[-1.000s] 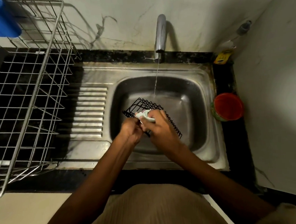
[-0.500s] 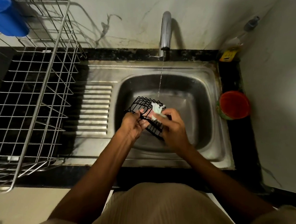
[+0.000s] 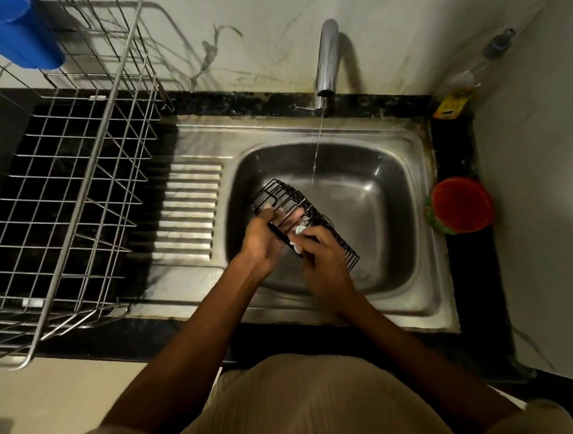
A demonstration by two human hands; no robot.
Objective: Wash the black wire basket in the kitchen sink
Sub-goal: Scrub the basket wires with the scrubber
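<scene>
The black wire basket (image 3: 284, 200) is held tilted over the steel sink (image 3: 373, 210). My left hand (image 3: 261, 242) grips its near left rim, with fingers curled through the wires. My right hand (image 3: 322, 261) pinches a small pale scrub cloth (image 3: 299, 231) against the basket's inner side. The lower right part of the basket shows past my right hand. A thin stream of water falls from the tap (image 3: 326, 61) into the bowl just right of the basket.
A large steel dish rack (image 3: 73, 197) stands on the dark counter at the left, with a blue object (image 3: 11, 36) above it. A red-lidded container (image 3: 460, 204) sits right of the sink, and a soap bottle (image 3: 465, 82) stands in the back right corner.
The basket has been turned, so its long side now runs toward the lower right. My right hand with the cloth slid back from the basket's far end toward its middle.
</scene>
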